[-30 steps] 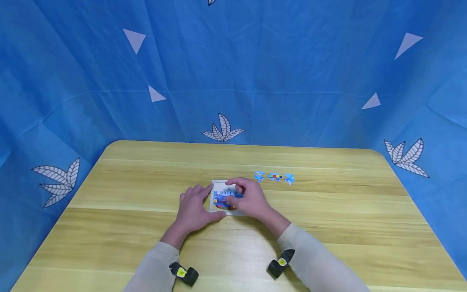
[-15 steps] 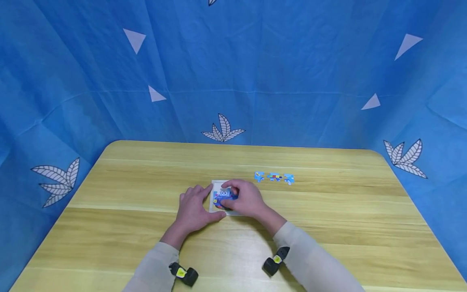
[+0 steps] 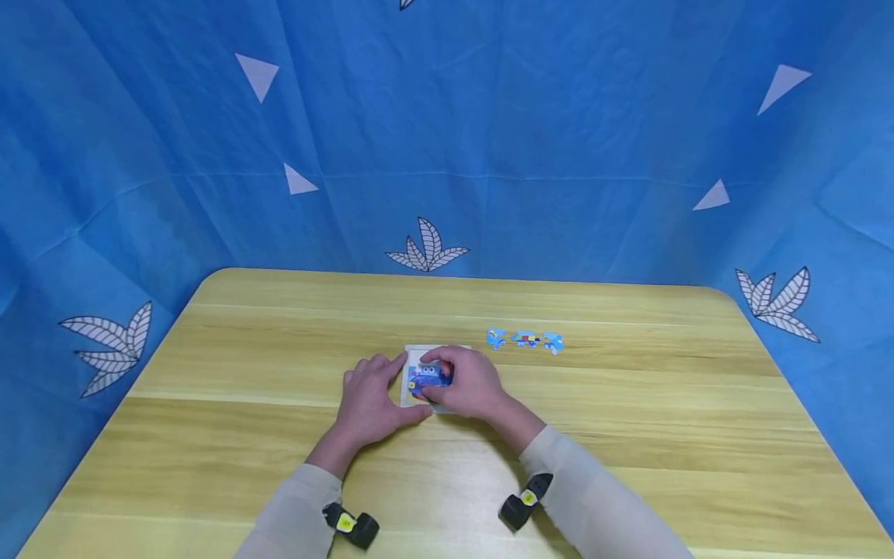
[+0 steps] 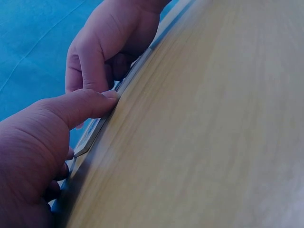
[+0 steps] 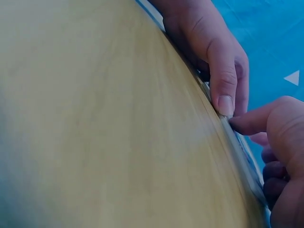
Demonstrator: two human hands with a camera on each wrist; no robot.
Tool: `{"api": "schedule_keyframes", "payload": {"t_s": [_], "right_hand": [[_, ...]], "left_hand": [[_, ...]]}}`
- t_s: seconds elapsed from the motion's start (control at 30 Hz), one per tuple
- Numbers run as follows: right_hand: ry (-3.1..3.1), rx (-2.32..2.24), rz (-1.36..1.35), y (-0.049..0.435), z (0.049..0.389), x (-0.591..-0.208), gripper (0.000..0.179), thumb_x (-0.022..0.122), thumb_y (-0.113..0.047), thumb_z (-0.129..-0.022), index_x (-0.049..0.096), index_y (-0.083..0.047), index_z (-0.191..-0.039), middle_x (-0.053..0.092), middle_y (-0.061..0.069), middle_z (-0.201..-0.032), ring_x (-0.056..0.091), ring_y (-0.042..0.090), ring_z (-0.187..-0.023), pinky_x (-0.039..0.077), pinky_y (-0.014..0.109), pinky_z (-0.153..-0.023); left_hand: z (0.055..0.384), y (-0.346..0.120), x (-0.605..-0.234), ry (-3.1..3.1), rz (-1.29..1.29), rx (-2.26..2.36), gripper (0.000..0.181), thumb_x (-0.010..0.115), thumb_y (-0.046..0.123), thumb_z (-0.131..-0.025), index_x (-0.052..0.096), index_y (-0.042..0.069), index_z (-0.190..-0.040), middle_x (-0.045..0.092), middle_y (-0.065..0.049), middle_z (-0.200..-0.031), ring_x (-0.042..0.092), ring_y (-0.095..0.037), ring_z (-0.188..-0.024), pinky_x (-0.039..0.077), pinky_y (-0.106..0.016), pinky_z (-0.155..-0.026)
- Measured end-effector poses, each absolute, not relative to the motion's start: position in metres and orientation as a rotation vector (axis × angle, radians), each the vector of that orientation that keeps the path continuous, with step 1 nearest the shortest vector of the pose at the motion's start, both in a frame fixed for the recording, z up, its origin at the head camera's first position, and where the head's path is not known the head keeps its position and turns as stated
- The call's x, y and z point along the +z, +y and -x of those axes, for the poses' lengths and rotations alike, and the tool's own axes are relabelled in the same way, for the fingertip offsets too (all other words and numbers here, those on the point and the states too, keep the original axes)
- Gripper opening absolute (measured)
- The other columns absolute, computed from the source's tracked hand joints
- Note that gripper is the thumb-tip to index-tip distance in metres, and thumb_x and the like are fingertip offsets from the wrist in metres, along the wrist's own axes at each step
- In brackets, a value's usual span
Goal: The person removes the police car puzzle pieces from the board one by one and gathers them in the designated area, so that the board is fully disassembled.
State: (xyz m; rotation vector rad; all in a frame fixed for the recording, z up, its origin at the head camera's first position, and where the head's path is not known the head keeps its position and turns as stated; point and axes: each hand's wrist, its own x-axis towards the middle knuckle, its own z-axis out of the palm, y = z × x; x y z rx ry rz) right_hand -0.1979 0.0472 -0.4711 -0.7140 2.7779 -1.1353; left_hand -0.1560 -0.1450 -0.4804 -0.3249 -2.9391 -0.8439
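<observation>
While a blue curtain (image 3: 447, 116) hangs behind the far edge, the tabletop (image 3: 628, 427) carries all the work. Two sleeves (image 3: 594, 497) reach in over the near edge, each with a wrist camera (image 3: 361, 530).

Right hand (image 3: 469, 382) sits over the tray's right part: thumb and index bent and apart, tips down at the puzzle, other fingers curled in; can't tell whether they pinch anything. Left hand (image 3: 370, 400) lies at the tray's left end, thumb and index spread, thumb on the near rim, index at the far-left corner.

White tray (image 3: 403, 390) lies flat, slightly left of the tabletop's middle, closer to its far edge. Inside it is the blue puzzle (image 3: 427, 371), right side hidden by the right hand. Three loose pieces (image 3: 526, 339) lie in a row right of the tray, nearer the far edge.

Change: right hand has shifted slightly left across the puzzle; left hand and pieces look unmoved. Judged from that, work is on seating what's in the tray, left hand steadying, and the row outside isn't fitted yet.
</observation>
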Motion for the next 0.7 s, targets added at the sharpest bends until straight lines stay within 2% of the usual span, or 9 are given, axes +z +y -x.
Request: {"api": "schedule_keyframes", "payload": {"t_s": [0.47,0.7], "right_hand": [[2.679,-1.048,0.742,0.049,0.204,-0.461,0.031,0.084,-0.027,-0.08,0.072,-0.018,-0.107,0.05,-0.005,-0.069,0.046,0.011,-0.062,0.035,0.03,-0.06],[2.664,-1.019,0.721,0.049,0.205,-0.46,0.023,0.079,-0.02,-0.084,0.07,-0.02,-0.105,0.049,-0.006,-0.069,0.044,0.011,-0.06,0.034,0.03,-0.06]], "left_hand": [[0.156,-0.145,-0.481,-2.931,0.325,-0.848,0.098,0.084,0.059,-0.068,0.054,0.005,-0.144,0.057,-0.005,-0.108,0.046,-0.023,-0.098,0.028,-0.041,-0.082],[0.156,-0.144,-0.48,-2.933,0.331,-0.85,0.098,0.085,0.059,-0.068,0.054,0.004,-0.144,0.056,-0.004,-0.106,0.045,-0.023,-0.095,0.028,-0.042,-0.083]]}}
